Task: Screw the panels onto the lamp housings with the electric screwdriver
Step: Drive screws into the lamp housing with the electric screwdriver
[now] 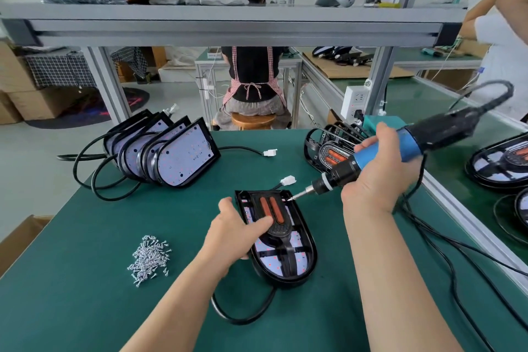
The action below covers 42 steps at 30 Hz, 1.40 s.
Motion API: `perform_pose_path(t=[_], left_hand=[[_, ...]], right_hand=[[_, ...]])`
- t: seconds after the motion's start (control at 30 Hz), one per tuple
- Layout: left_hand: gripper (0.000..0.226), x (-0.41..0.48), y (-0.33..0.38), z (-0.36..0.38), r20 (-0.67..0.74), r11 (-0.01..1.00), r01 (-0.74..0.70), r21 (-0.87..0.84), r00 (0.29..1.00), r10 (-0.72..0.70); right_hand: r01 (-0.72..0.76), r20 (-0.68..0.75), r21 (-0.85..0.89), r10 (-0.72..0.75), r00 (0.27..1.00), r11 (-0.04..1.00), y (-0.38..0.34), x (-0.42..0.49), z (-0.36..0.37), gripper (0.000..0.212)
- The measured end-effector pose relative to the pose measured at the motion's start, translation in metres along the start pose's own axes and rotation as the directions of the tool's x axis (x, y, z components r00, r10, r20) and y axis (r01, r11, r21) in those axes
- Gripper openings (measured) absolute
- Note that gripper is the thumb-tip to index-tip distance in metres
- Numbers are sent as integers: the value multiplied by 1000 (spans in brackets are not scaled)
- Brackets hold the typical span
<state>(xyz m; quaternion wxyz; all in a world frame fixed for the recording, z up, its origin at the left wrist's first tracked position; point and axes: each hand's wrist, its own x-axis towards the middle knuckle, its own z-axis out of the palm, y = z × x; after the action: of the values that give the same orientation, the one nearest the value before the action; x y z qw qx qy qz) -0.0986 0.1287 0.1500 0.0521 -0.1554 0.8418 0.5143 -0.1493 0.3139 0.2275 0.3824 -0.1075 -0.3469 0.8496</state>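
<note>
I get bright, even light with soft shadows, fisheye bending at edges, and a motion-blurred electric screwdriver (414,141).

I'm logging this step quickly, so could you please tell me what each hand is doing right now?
Left hand: holds the housing, thumb on the panel.
Right hand: grips the screwdriver.

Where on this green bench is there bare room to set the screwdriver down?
Barest: the near-left mat in front of the screw pile, and the patch between that pile and the stacked housings, left of the lamp housing. Crowded: the right side, with the panel stack, the screwdriver and its cord.
</note>
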Motion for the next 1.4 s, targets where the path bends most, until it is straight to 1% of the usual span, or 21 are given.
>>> perform_pose_path(t=[0.07,0.13,0.2,0.33,0.43,0.63,0.9,1.03,1.17,1.27,1.4], left_hand=[[66,2,-4,-1,113,983,41,-177,993,-21],[59,3,-11,-5,161,971,57,-234,987,-20],[60,4,-19,-8,181,961,55,-272,984,-6],[60,4,-25,-5,187,931,34,-363,982,37],[53,5,-28,-3,184,913,19,-408,981,62],[45,6,-31,-1,191,905,-4,-426,977,94],[55,7,-32,-2,207,899,-29,-437,969,132],[56,8,-33,-1,212,899,-40,-437,966,146],[56,8,-34,0,209,896,-51,-442,965,159],[54,7,-33,0,202,890,-65,-451,964,174],[53,6,-34,1,181,883,-84,-462,966,187]], right_hand=[[68,74,-38,-65,995,997,6,4,8,18],[109,144,-74,-97,985,991,12,7,14,19],[121,191,-118,-97,977,986,18,9,18,20],[102,244,-211,-49,969,972,38,8,21,20],[105,275,-280,-25,961,954,50,9,22,19],[86,292,-362,25,956,928,62,16,26,19],[43,285,-389,76,955,920,76,20,23,19],[55,336,-422,99,937,905,80,22,27,20],[58,416,-436,144,898,898,83,20,34,19],[95,449,-455,136,883,885,85,18,36,18],[126,460,-463,117,880,877,88,16,37,16]])
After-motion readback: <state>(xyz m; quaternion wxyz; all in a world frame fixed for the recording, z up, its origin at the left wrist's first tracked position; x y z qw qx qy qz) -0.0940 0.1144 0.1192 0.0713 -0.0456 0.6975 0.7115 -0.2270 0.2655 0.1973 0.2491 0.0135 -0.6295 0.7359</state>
